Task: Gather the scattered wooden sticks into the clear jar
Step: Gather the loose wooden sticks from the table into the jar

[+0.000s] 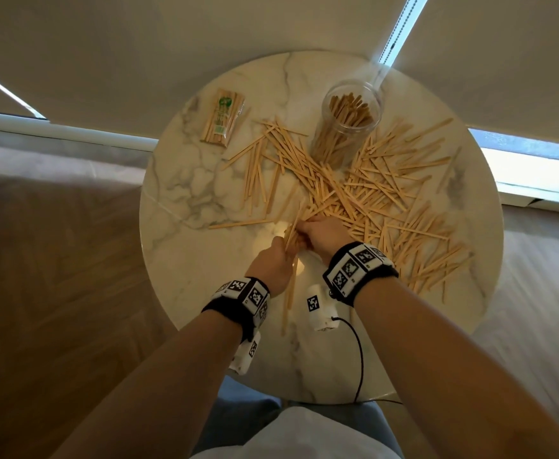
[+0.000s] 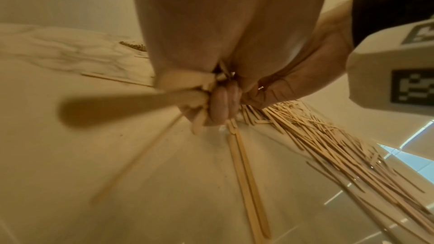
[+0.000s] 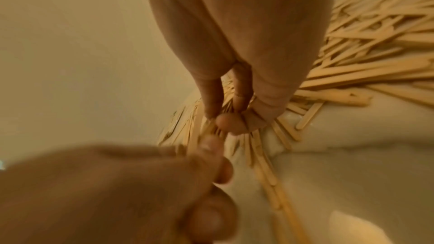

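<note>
A round marble surface [image 1: 178, 180] carries a wide scatter of wooden sticks [image 1: 364, 190], thickest from the centre out to the right edge, thinner toward the left; the clear jar [image 1: 346, 124] stands upright at the far side of the scatter, already partly filled with sticks standing on end, and loose sticks lie right against its base. To the left of the jar, apart from the pile, lies a sealed packet of sticks [image 1: 222, 118] with a green mark on its wrapper.

Both hands meet at the near edge of the pile; the left hand [image 1: 273, 260] has its grip clenched round a small bundle of sticks [image 1: 292, 233], which juts out above and below the fist, and the left wrist view shows the curled fingers [image 2: 220, 103] wrapped round that bundle, with some of the sticks pointing down toward the surface. The right hand [image 1: 322, 235] sits just beside the left, touching it, with its fingers bent down into the pile; in the right wrist view its fingertips [image 3: 229, 121] pinch sticks at the pile's edge, thumb against forefinger, so this grip is also grasping sticks. Each wrist wears a black band [image 1: 359, 268] with square printed markers; a thin black cable [image 1: 359, 352] runs from the right wrist across the near part of the surface.
</note>
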Demonstrator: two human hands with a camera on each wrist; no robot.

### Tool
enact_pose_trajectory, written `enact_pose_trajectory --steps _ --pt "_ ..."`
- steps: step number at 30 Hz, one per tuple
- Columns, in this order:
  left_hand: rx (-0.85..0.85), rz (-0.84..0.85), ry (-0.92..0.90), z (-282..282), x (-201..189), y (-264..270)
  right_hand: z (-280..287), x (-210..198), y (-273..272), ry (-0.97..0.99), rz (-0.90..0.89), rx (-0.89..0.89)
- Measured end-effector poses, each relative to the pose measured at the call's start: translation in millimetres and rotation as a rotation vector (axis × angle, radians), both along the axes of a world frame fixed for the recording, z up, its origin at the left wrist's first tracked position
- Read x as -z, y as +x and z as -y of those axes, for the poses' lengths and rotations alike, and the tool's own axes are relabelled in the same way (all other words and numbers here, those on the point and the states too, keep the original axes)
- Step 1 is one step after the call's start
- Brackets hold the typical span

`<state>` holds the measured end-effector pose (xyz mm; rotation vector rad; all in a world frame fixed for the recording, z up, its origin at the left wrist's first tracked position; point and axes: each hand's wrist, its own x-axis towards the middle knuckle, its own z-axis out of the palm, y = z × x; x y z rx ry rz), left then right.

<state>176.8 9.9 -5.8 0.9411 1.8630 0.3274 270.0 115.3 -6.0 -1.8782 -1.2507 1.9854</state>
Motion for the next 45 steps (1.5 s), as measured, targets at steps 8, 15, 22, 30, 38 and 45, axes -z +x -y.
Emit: enact_pose_trajectory --steps 8,15,22,30,38,45 --pt "-0.035 0.120 0.032 -9 5 -8 -3 -6 -5 -0.027 -0.026 0.065" --pt "0.040 0.076 0.039 -2 10 -11 -12 -12 3 0.102 0.000 0.119" --pt "0.030 0.131 0.100 -11 5 -11 -13 -14 4 0.105 -0.129 0.128" --pt "0.187 0.042 0.084 -7 7 -8 -29 -23 7 0.371 0.166 -0.275" --pt "0.082 0.192 0.243 -29 -10 4 -18 -29 17 0.604 0.283 -0.454" --pt "-0.482 0.405 0.306 -43 -12 -15 31 -33 31 0.356 0.086 -0.684"
